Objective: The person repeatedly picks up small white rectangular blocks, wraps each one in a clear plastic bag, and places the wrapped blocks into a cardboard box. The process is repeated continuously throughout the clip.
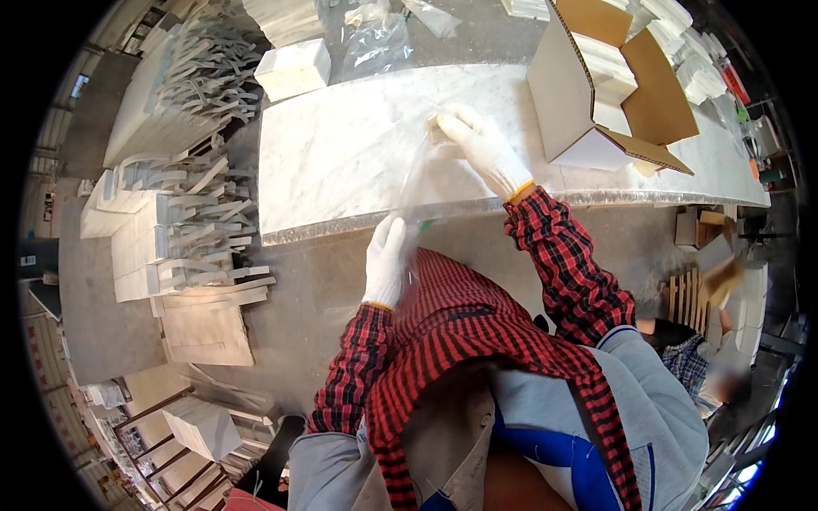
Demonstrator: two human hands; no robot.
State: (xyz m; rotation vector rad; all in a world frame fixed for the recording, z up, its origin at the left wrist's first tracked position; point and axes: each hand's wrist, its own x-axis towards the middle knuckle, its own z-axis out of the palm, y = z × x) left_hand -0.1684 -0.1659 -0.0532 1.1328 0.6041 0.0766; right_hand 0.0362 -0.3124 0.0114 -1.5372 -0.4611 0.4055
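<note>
A clear plastic bag or film [415, 180] stretches between my two white-gloved hands, over the front edge of a white marble-patterned slab table [341, 153]. My right hand [484, 146] is above the slab, fingers closed on the far end of the plastic. Lower and to the left, my left hand [385, 262] pinches the near end just off the slab's front edge. The plastic is see-through and slightly blurred, so its exact shape cannot be made out.
An open cardboard box [569, 111] with white blocks inside stands at the table's right. A white block [294, 68] sits at the far left corner, near crumpled clear plastic [379, 47]. Stacks of white pieces with loose strips [200, 200] fill the left. Another person [686, 362] is at right.
</note>
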